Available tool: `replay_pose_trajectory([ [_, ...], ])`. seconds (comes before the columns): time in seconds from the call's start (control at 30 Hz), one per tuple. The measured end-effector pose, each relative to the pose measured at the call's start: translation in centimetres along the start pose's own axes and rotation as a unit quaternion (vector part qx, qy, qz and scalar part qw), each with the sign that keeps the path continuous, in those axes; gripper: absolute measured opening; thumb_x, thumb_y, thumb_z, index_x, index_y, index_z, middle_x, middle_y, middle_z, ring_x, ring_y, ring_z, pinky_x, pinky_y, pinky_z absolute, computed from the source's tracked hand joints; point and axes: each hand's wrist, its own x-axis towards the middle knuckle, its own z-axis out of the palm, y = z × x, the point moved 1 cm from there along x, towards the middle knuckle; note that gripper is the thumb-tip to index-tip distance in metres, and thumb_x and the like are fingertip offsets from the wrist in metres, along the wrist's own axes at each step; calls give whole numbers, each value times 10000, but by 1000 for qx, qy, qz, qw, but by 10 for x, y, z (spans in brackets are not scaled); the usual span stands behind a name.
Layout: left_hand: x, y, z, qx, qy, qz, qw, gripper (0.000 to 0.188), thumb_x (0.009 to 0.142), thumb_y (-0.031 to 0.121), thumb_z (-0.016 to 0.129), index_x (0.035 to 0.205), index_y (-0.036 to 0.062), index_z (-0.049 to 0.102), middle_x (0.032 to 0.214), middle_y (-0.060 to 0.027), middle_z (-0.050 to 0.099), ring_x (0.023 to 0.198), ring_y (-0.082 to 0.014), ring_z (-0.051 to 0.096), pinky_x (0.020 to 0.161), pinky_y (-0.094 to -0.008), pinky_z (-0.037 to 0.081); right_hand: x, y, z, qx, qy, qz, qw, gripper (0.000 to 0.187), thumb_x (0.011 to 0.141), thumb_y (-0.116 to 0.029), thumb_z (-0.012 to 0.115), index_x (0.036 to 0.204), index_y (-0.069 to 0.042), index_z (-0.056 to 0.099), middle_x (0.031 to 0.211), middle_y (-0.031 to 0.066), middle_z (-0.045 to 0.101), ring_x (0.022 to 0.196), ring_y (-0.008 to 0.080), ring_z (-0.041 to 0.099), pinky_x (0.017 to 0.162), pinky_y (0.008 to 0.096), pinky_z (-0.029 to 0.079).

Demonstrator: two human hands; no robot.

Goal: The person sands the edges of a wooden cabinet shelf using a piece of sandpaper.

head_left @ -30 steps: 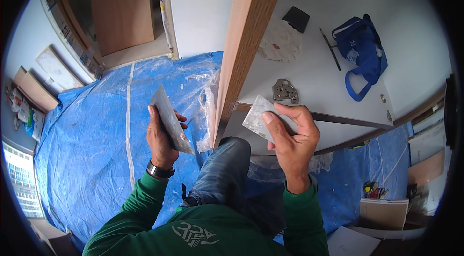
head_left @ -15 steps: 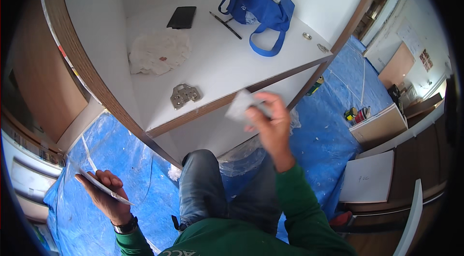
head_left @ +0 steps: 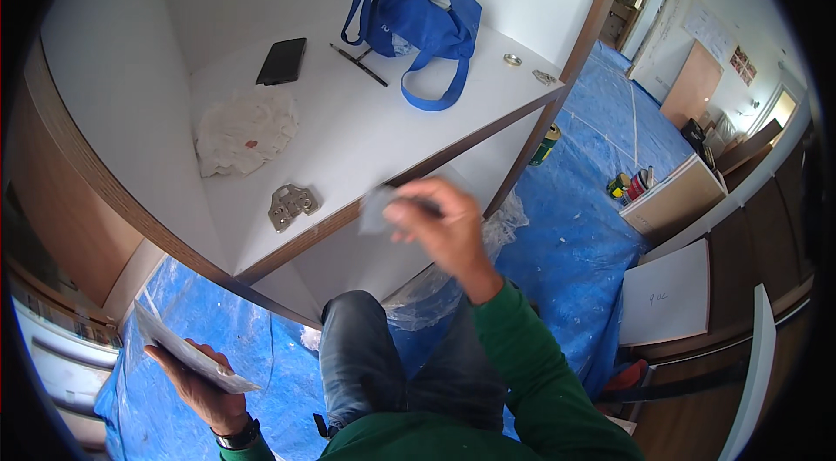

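The blurred right hand (head_left: 444, 230) has its fingers clamped on a small grey blade (head_left: 375, 212), partly hidden, before the brown shelf edge (head_left: 475, 145), contact unclear; the left hand (head_left: 202, 390) grips a foreshortened pale plate (head_left: 193, 356).

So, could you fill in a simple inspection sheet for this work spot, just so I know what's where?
Surface: white shelf with a brown front edge.
Things in hand: flat plate and small grey sheet, the latter blurred.
Clutter: blue bag, pen, black flat object, crumpled cloth with a reddish mark, metal hinge piece near the front edge.
Grip: left hand holds the plate; right hand pinches the grey sheet before the shelf's front edge.
Cables: nothing seen.
Surroundings: blue sheeting over the floor, tins beside a leaning board at right.
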Motion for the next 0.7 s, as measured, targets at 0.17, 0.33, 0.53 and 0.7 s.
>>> replay_pose_trajectory([
  [0.17, -16, -18, -23, -79, -164, 14, 983, 318, 1063, 351, 607, 1212, 71, 587, 1056, -85, 712, 699, -171, 668, 509, -303, 585, 18, 21, -33, 78, 135, 5, 988, 136, 943, -119, 769, 1020, -30, 700, 943, 78, 732, 766, 134, 717, 602, 270, 604],
  [0.33, -28, -30, -9, -34, -167, 7, 985, 340, 1043, 352, 631, 1158, 34, 595, 890, -116, 686, 642, -198, 657, 503, -335, 571, -17, -6, 61, -74, -98, -112, 986, 140, 913, -79, 787, 1010, -11, 712, 902, 106, 762, 816, 158, 738, 711, 316, 596],
  [0.53, -35, -14, -14, -40, -115, 52, 991, 364, 1054, 379, 600, 1194, 43, 595, 879, -128, 681, 642, -227, 672, 533, -398, 588, -34, -10, 62, 43, -117, 60, 990, 180, 950, -105, 757, 1053, 23, 682, 886, 98, 736, 757, 138, 715, 660, 274, 563],
  [0.7, -45, -17, 13, -76, -168, -10, 983, 309, 1062, 249, 605, 1322, 82, 587, 1150, -61, 693, 965, -198, 698, 829, -385, 602, -58, -23, 54, 13, -175, 120, 977, 180, 1026, -103, 646, 1123, 48, 655, 888, 81, 697, 722, 108, 671, 617, 246, 537],
])
